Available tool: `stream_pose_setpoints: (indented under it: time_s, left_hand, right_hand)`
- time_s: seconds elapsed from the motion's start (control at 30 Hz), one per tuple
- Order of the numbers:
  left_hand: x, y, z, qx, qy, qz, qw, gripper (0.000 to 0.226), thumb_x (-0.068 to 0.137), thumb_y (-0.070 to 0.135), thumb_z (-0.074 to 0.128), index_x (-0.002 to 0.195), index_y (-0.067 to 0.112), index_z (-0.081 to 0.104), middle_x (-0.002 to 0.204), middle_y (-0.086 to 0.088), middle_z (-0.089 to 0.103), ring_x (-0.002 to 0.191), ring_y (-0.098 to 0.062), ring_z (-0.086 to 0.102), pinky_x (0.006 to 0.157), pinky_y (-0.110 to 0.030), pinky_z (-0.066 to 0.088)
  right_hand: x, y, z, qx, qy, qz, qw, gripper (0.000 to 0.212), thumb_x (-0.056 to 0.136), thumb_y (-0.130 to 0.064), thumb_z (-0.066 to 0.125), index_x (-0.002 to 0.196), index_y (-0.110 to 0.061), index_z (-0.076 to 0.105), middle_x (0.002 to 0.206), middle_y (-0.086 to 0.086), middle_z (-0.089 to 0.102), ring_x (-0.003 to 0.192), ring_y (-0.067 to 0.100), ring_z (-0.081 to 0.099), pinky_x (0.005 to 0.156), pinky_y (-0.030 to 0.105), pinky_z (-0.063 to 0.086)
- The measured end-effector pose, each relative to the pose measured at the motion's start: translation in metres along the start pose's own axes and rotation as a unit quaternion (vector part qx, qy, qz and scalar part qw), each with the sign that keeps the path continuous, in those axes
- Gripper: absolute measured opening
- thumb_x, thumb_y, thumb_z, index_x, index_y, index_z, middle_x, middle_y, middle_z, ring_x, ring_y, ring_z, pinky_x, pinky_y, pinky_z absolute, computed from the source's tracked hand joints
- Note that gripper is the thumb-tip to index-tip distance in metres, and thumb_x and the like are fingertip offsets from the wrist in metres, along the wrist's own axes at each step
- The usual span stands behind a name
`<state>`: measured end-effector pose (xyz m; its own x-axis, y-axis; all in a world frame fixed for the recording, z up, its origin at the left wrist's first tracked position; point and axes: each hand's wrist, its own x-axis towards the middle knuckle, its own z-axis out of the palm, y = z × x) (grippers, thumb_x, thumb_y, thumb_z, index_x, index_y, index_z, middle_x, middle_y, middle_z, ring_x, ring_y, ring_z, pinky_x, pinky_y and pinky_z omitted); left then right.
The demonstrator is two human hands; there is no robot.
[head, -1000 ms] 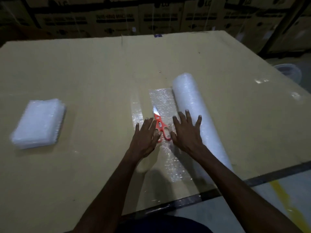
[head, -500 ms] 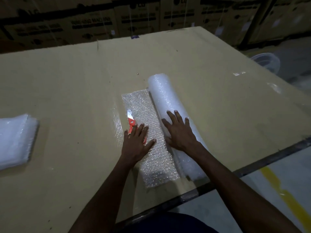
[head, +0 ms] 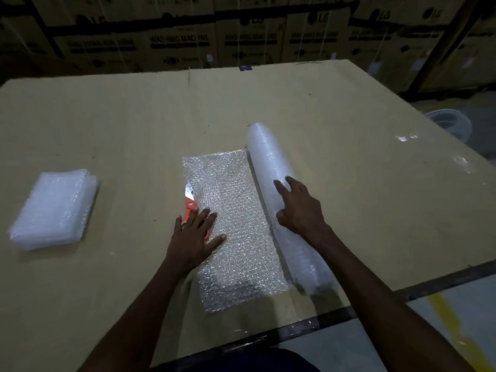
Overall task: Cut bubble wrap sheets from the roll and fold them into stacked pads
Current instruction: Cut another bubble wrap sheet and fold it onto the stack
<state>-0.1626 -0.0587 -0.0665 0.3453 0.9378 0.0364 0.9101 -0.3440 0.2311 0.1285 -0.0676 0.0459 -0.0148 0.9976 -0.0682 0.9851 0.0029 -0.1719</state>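
A bubble wrap roll (head: 271, 167) lies lengthwise on the cardboard-covered table (head: 134, 124). An unrolled sheet (head: 236, 237) spreads flat to its left. My right hand (head: 298, 208) rests on the roll's left flank, fingers spread. My left hand (head: 194, 237) lies flat, palm down, on the sheet's left edge and over the orange handles of the scissors (head: 190, 198), whose blades point away from me. A stack of folded bubble wrap pads (head: 55, 208) sits at the far left.
Stacked washing machine cartons (head: 241, 38) line the far side. The table's near edge (head: 375, 302) runs diagonally at lower right, with floor and a yellow line (head: 445, 318) beyond. A clear round container (head: 451, 124) stands off the table's right side.
The roll has moved right, uncovering a wider stretch of sheet. My left hand has slid left with the scissors to the sheet's edge. My right hand has followed the roll.
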Motion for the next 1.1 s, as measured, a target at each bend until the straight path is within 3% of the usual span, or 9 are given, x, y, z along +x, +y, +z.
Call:
stream_pose_setpoints:
  time_s: [0.1, 0.2, 0.33, 0.43, 0.57, 0.7, 0.87, 0.97, 1.1]
  left_hand:
    - [-0.006, -0.011, -0.001, -0.005, 0.003, -0.001, 1.000, 0.085, 0.088, 0.084, 0.016, 0.156, 0.033, 0.029, 0.165, 0.008, 0.021, 0.153, -0.019, 0.012, 0.120, -0.057, 0.010]
    - [-0.011, -0.019, -0.003, 0.000, 0.007, 0.002, 1.000, 0.085, 0.089, 0.083, 0.016, 0.155, 0.032, 0.031, 0.164, 0.008, 0.022, 0.153, -0.019, 0.014, 0.120, -0.057, 0.011]
    - [-0.014, -0.030, -0.005, 0.001, 0.004, 0.004, 1.000, 0.082, 0.090, 0.081, 0.019, 0.156, 0.033, 0.029, 0.165, 0.009, 0.020, 0.154, -0.019, 0.011, 0.120, -0.057, 0.010]
    - [-0.015, -0.037, -0.007, 0.005, -0.003, 0.003, 1.000, 0.081, 0.090, 0.081, 0.019, 0.156, 0.035, 0.026, 0.165, 0.011, 0.017, 0.154, -0.017, 0.008, 0.120, -0.056, 0.008]
    - [-0.015, -0.041, -0.006, 0.001, 0.011, 0.010, 1.000, 0.081, 0.090, 0.081, 0.020, 0.155, 0.034, 0.030, 0.164, 0.009, 0.023, 0.153, -0.018, 0.012, 0.119, -0.057, 0.010]
    - [-0.015, -0.044, -0.004, -0.006, 0.016, 0.016, 1.000, 0.083, 0.089, 0.082, 0.017, 0.155, 0.034, 0.031, 0.164, 0.008, 0.025, 0.153, -0.019, 0.013, 0.119, -0.058, 0.010]
    - [-0.014, -0.043, -0.006, -0.011, -0.002, 0.012, 1.000, 0.087, 0.087, 0.083, 0.013, 0.157, 0.033, 0.026, 0.165, 0.008, 0.020, 0.154, -0.020, 0.008, 0.120, -0.058, 0.005]
    - [-0.013, -0.043, -0.010, -0.027, -0.015, 0.005, 1.000, 0.096, 0.084, 0.087, 0.006, 0.159, 0.029, 0.017, 0.167, 0.006, 0.014, 0.154, -0.019, 0.004, 0.119, -0.059, 0.004]
    - [-0.019, -0.045, -0.018, -0.105, 0.016, -0.025, 0.994, 0.093, 0.088, 0.082, 0.015, 0.160, 0.023, 0.014, 0.167, 0.003, 0.011, 0.154, -0.019, 0.003, 0.120, -0.057, 0.004]
  right_hand:
    - [0.000, -0.008, 0.015, -0.040, 0.022, -0.001, 0.999, 0.060, 0.090, -0.012, 0.056, 0.149, -0.019, 0.045, 0.169, 0.012, 0.014, 0.154, 0.031, 0.017, 0.105, 0.051, 0.044]
    - [0.001, -0.012, 0.017, -0.045, 0.058, 0.043, 0.996, 0.048, 0.093, -0.031, 0.047, 0.137, -0.011, 0.053, 0.162, 0.019, 0.027, 0.149, 0.033, 0.028, 0.103, 0.054, 0.041]
    - [0.002, -0.002, 0.022, -0.069, 0.029, 0.076, 0.994, 0.083, 0.089, -0.061, 0.061, 0.147, -0.009, 0.033, 0.161, 0.021, 0.022, 0.150, 0.036, 0.022, 0.103, 0.058, 0.041]
    - [0.002, 0.016, 0.023, -0.059, 0.007, 0.099, 0.993, 0.093, 0.090, -0.052, 0.066, 0.157, -0.009, 0.017, 0.167, 0.019, 0.010, 0.154, 0.035, 0.013, 0.105, 0.061, 0.041]
    - [0.000, 0.018, 0.026, -0.059, 0.006, 0.074, 0.995, 0.090, 0.097, -0.035, 0.058, 0.163, -0.016, -0.001, 0.170, 0.015, -0.007, 0.156, 0.037, 0.005, 0.109, 0.067, 0.036]
    - [-0.006, 0.013, 0.042, -0.106, 0.005, 0.046, 0.993, 0.096, 0.094, -0.042, 0.057, 0.163, -0.017, -0.005, 0.169, 0.017, -0.014, 0.156, 0.039, 0.002, 0.109, 0.070, 0.030]
    - [-0.005, 0.012, 0.045, -0.120, 0.009, 0.039, 0.992, 0.097, 0.094, -0.044, 0.059, 0.163, -0.015, -0.002, 0.169, 0.019, -0.012, 0.156, 0.042, 0.003, 0.108, 0.074, 0.028]
    - [-0.001, 0.005, 0.040, -0.124, 0.014, 0.033, 0.992, 0.099, 0.093, -0.051, 0.062, 0.163, -0.013, 0.003, 0.169, 0.021, -0.007, 0.156, 0.043, 0.001, 0.110, 0.077, 0.017]
    - [0.003, -0.027, 0.037, -0.077, 0.114, -0.019, 0.990, 0.087, 0.091, -0.049, 0.066, 0.157, -0.003, 0.033, 0.165, 0.026, 0.022, 0.153, 0.045, 0.017, 0.112, 0.074, 0.019]
